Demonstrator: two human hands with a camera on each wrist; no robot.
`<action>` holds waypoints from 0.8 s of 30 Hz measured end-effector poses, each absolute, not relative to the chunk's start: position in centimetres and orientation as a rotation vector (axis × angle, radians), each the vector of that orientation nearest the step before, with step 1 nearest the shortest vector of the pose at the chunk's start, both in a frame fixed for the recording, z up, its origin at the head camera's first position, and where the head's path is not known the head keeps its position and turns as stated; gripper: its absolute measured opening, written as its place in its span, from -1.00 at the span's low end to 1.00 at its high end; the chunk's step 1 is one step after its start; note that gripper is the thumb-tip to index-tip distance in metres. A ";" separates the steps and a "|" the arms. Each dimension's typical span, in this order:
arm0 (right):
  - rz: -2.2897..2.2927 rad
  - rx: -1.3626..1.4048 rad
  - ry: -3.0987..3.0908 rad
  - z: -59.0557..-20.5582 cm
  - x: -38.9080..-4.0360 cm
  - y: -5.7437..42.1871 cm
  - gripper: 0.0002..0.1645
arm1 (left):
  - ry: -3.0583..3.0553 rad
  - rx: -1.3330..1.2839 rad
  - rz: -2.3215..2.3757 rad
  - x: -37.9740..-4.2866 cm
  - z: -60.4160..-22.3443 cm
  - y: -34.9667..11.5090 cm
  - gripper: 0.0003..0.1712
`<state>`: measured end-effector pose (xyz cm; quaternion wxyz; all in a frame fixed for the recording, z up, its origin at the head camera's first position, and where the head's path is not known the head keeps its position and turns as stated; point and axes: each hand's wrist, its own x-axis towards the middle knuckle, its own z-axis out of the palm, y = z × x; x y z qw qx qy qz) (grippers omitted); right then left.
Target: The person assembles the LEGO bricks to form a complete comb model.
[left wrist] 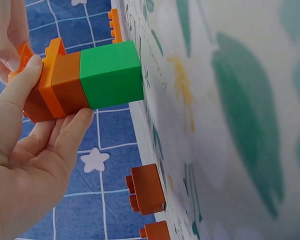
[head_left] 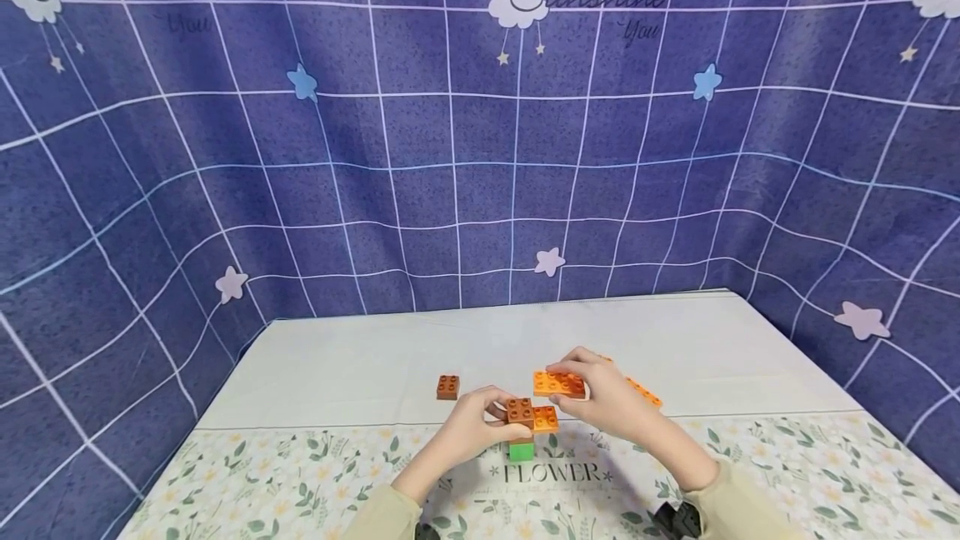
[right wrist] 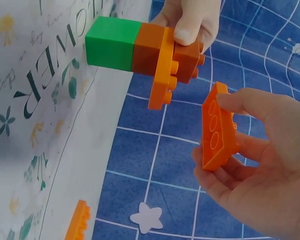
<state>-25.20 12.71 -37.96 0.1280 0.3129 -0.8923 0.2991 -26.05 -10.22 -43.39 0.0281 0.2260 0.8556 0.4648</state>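
A stack of toy building bricks stands on the table, with a green brick (head_left: 521,449) at its base. Above that come a brown brick (right wrist: 146,50), a flat orange brick (right wrist: 161,75) jutting out to the right, and a brown brick (head_left: 520,412) on top. My left hand (head_left: 480,419) grips the stack near the top, its thumb against the upper brown brick. Between thumb and fingers, my right hand (head_left: 603,390) holds another flat orange brick (right wrist: 220,127), tilted, its hollow underside showing in the right wrist view. This brick is apart from the stack.
A loose brown brick (head_left: 447,387) lies left of the stack; the left wrist view shows a second brown brick (left wrist: 156,231) by it. Orange brick pieces (head_left: 645,392) lie beyond my right forearm. A blue grid-patterned curtain (head_left: 480,148) hangs behind the table (head_left: 360,357).
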 end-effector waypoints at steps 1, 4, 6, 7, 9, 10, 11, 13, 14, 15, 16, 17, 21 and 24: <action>0.864 0.913 -2.600 -37.9 -25.1 12.6 -0.59 | 2.643 0.702 1.433 -26.1 -43.4 -10.2 -0.44; 0.854 0.921 -2.619 -37.8 -25.0 12.4 -0.58 | 2.652 0.712 1.430 -26.1 -43.4 -10.1 -0.45; 0.853 0.935 -2.625 -37.7 -25.0 12.3 -0.58 | 2.657 0.716 1.429 -26.1 -43.4 -10.1 -0.46; 0.849 0.942 -2.626 -37.8 -25.0 12.2 -0.57 | 2.658 0.716 1.428 -26.2 -43.4 -10.0 -0.47; 0.849 0.956 -2.631 -37.8 -24.9 12.0 -0.58 | 2.660 0.713 1.426 -26.2 -43.4 -10.0 -0.48; 0.853 0.963 -2.635 -37.9 -24.9 12.0 -0.57 | 2.662 0.712 1.424 -26.2 -43.4 -10.0 -0.49; 0.860 0.972 -2.637 -37.9 -24.9 11.9 -0.57 | 2.663 0.712 1.425 -26.2 -43.4 -10.0 -0.50; 0.873 0.985 -2.645 -38.0 -24.9 11.7 -0.57 | 2.666 0.711 1.425 -26.2 -43.4 -10.0 -0.51; 0.876 0.994 -2.644 -38.1 -24.9 11.6 -0.57 | 2.667 0.711 1.427 -26.2 -43.4 -10.0 -0.51; 0.882 1.001 -2.644 -38.2 -24.9 11.5 -0.57 | 2.667 0.711 1.428 -26.2 -43.4 -10.1 -0.51; 0.884 1.008 -2.642 -38.3 -24.9 11.3 -0.58 | 2.668 0.710 1.429 -26.2 -43.4 -10.1 -0.51; 0.890 1.012 -2.640 -38.4 -24.9 11.2 -0.58 | 2.668 0.711 1.430 -26.2 -43.4 -10.1 -0.51; 0.930 1.031 -2.634 -38.5 -24.9 10.9 -0.60 | 2.679 0.716 1.424 -26.2 -43.5 -10.1 -0.53; 0.948 1.044 -2.636 -38.5 -25.0 10.7 -0.60 | 2.686 0.719 1.420 -26.1 -43.5 -10.1 -0.56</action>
